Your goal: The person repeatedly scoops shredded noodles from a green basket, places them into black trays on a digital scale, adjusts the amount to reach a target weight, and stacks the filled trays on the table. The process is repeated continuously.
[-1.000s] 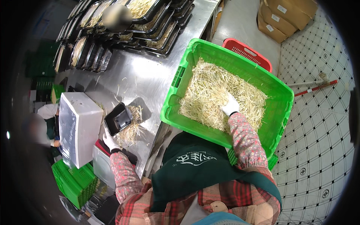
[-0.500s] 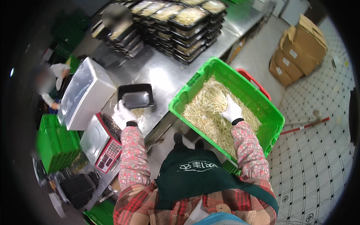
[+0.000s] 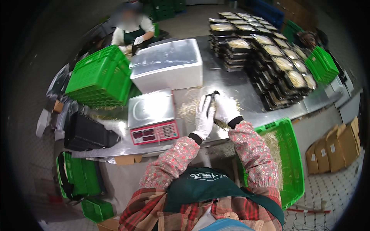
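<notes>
Together, left hand point(image 3: 204, 117), right hand point(image 3: 226, 107); black tray point(image 3: 214, 94) between.

Left hand point(image 3: 204, 117) and right hand point(image 3: 226, 108): white gloves, black cuffs point(image 3: 195, 138). Sleeves point(image 3: 171, 159): greyish pink, small floral print. Shirt point(image 3: 148, 206): red, black, tan plaid. Apron point(image 3: 212, 187): dark green, white lettering. Blue garment part point(image 3: 227, 225), kind unclear.

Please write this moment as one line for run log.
left hand: on black tray; right hand: at same tray; nearby: loose sprouts on steel table; left of hands: scale
</notes>
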Action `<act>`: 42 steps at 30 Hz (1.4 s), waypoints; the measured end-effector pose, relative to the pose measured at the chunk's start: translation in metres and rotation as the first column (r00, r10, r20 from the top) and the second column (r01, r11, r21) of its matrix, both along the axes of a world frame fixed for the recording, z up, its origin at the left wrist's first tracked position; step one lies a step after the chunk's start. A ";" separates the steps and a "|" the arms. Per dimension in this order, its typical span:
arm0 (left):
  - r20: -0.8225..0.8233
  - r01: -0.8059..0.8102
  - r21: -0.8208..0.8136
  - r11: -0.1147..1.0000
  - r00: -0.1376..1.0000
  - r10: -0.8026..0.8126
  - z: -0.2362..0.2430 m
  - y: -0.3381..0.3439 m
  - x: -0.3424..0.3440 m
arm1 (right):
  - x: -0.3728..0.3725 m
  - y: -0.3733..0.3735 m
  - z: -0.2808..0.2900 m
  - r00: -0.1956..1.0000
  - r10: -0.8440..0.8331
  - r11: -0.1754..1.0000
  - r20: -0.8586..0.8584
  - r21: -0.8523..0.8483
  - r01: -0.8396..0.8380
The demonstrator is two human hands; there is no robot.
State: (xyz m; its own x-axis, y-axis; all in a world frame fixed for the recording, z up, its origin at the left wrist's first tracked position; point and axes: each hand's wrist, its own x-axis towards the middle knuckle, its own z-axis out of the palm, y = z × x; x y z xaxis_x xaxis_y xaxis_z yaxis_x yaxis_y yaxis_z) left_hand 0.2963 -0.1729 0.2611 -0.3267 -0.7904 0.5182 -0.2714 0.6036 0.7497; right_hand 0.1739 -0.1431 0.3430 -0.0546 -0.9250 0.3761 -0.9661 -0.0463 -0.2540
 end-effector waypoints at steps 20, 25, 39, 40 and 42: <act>0.609 -0.093 -0.225 0.970 0.764 0.215 -0.041 -0.176 0.259 | 0.187 -0.216 -0.045 0.582 0.523 0.594 0.622 0.224 -0.773; 0.240 -0.043 0.040 0.998 0.970 0.032 -0.040 -0.194 0.262 | 0.106 -0.226 -0.022 0.572 0.382 0.679 0.726 0.200 -0.707; -0.344 0.208 0.639 0.741 0.938 0.034 0.034 -0.198 0.268 | 0.229 -0.207 -0.038 0.897 0.441 0.881 -0.013 0.198 -0.430; -0.005 -0.024 0.417 0.909 1.000 0.029 0.007 -0.198 0.259 | 0.231 -0.210 -0.044 0.866 0.496 0.849 -0.058 0.241 -0.470; 0.431 -0.016 0.041 0.999 0.902 -0.003 -0.026 -0.186 0.252 | 0.207 -0.218 -0.042 0.849 0.497 0.808 -0.182 0.453 -0.376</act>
State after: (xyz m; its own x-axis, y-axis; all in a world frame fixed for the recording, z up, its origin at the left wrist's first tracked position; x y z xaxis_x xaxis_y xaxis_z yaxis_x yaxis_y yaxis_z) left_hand 0.5483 -0.3592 0.2347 -0.5057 -0.8111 0.2940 -0.5774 0.5714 0.5832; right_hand 0.3813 -0.3609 0.3008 0.4414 -0.8936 -0.0810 -0.8970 -0.4370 -0.0667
